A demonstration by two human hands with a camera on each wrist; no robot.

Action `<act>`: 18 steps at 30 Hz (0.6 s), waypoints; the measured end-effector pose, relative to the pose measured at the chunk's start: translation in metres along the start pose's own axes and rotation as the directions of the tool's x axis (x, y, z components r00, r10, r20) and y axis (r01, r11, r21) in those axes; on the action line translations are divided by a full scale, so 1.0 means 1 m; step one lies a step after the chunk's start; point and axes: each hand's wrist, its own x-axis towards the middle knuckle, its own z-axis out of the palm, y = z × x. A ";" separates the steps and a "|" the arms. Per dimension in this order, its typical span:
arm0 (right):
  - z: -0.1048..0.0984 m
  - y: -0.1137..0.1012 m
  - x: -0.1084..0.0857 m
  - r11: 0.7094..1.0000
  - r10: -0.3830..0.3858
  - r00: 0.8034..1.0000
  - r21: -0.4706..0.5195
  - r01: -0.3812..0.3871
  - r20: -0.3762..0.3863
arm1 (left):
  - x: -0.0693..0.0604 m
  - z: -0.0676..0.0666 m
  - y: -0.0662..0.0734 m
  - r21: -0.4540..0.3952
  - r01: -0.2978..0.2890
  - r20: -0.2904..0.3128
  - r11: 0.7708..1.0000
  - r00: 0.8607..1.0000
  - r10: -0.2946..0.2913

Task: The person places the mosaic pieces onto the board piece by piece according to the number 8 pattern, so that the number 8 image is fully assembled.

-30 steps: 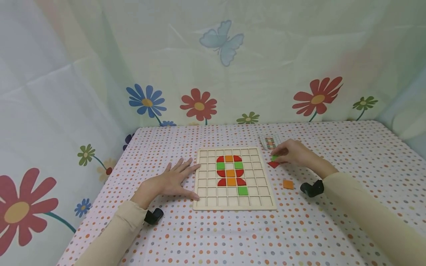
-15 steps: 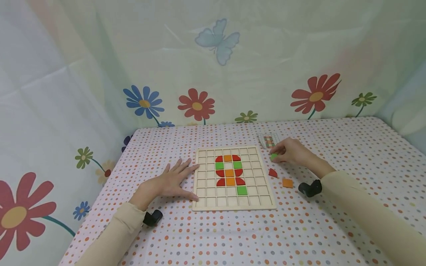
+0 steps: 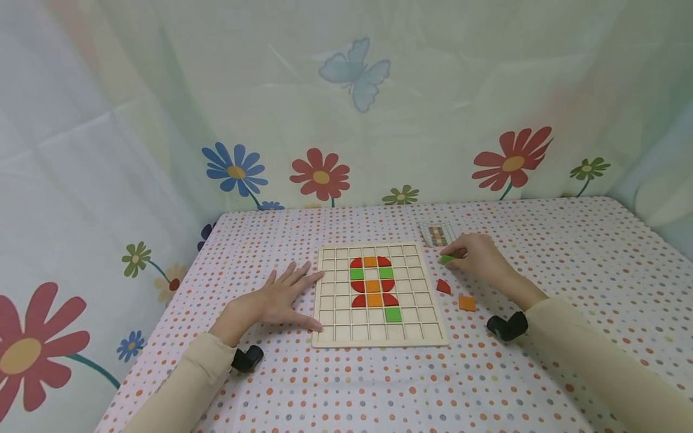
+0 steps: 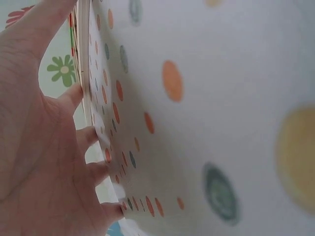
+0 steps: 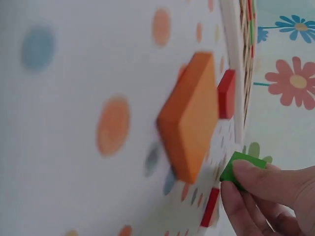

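A wooden grid board point(image 3: 330, 337) lies on the table, with red rounded pieces point(image 3: 357, 300), orange squares point(image 3: 373, 299) and green squares point(image 3: 393, 314) set in its middle. My left hand point(image 3: 273, 299) is spread at the board's left side, its index fingertip and thumb touching the edge. Right of the board, my right hand point(image 3: 479, 258) pinches a green square tile point(image 5: 241, 169) between thumb and fingers, tilted. Nearer me lie a loose red quarter-round tile point(image 3: 443, 287) and an orange square tile point(image 3: 467, 302). The right wrist view also has another red tile point(image 5: 210, 209) beside the fingers.
A small card point(image 3: 437, 233) printed with a coloured grid pattern lies behind the right hand. Dotted cloth point(image 3: 346, 391) covers the table. A flowered curtain point(image 3: 433, 120) hangs behind and at the sides. Black devices point(image 3: 507, 326) are worn at both wrists.
The red quarter-round tile, first at the right fingertips, now lies apart from them, nearer me. The right hand still pinches the green tile, now more tilted. The left hand has stayed put.
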 end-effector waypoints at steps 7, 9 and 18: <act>0.011 -0.032 -0.004 0.980 -0.154 0.988 0.121 0.155 -0.019 | -0.002 -0.001 -0.001 0.003 0.004 -0.004 1.000 1.000 -0.004; 0.017 -0.044 -0.005 0.968 -0.199 0.980 0.155 0.195 0.006 | -0.002 -0.001 -0.002 0.005 0.004 -0.005 1.000 1.000 -0.004; 0.042 -0.091 -0.012 0.886 -0.382 0.914 0.335 0.320 0.136 | -0.001 -0.001 0.001 0.007 0.000 0.003 1.000 1.000 0.000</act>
